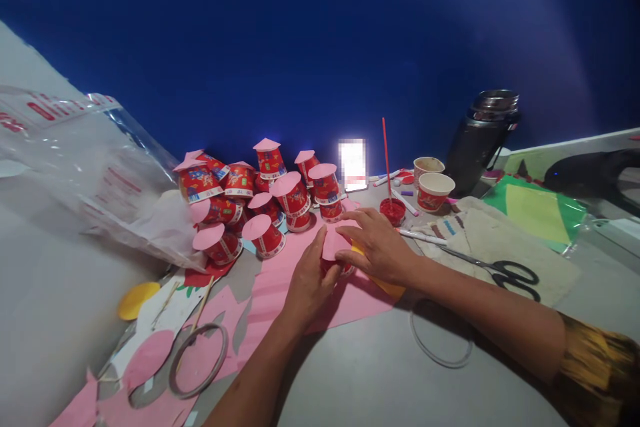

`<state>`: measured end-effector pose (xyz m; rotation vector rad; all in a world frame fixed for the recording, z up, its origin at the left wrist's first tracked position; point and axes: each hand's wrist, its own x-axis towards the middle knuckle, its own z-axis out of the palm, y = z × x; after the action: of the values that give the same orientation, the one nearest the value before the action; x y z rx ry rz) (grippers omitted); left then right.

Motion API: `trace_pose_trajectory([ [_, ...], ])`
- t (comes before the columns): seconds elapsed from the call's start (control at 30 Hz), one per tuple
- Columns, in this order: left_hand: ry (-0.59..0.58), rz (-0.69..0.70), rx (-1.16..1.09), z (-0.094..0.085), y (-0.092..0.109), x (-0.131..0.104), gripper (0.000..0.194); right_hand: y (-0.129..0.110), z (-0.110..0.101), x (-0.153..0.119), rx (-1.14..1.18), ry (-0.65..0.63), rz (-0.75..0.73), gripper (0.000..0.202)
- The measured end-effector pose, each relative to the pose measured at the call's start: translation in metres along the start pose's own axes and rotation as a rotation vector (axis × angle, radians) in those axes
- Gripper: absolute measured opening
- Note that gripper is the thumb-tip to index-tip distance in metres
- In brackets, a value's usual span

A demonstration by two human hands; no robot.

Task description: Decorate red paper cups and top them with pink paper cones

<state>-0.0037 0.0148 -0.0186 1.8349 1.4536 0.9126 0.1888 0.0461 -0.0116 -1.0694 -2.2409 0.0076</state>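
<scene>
Both hands are round one red paper cup (pixel 346 269) topped with a pink paper cone (pixel 334 244), over a pink paper sheet (pixel 273 273). My left hand (pixel 311 275) wraps the cup's left side, thumb up by the cone. From the right, my right hand (pixel 376 247) curls its fingers over the cone and the cup's far side. Most of the cup is hidden by the hands. A yellow-orange paper piece (pixel 390 288) shows under my right wrist. Behind the hands stand several upturned red cups with pink cone tops (pixel 290 192), some stacked.
Right: scissors (pixel 510 273) on a cloth (pixel 545 260), two paper cups (pixel 435 190), a dark flask (pixel 477 147), a red paint pot with a stick (pixel 393 210), and a clear ring (pixel 443 340). Left: a plastic bag (pixel 130 187), a grey tape roll (pixel 197 360), pink scraps (pixel 150 353). A lit phone (pixel 353 163) leans behind.
</scene>
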Motion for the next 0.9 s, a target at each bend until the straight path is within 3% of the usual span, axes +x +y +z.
trace_pose_trajectory([
  [0.67,0.01,0.08,0.049,0.01,-0.013,-0.001,0.084,0.001,0.005,0.0,0.021,0.044,-0.014,0.033],
  [0.9,0.027,0.095,0.015,0.006,-0.008,0.0,0.085,0.005,-0.002,0.002,0.059,0.072,-0.025,0.039],
])
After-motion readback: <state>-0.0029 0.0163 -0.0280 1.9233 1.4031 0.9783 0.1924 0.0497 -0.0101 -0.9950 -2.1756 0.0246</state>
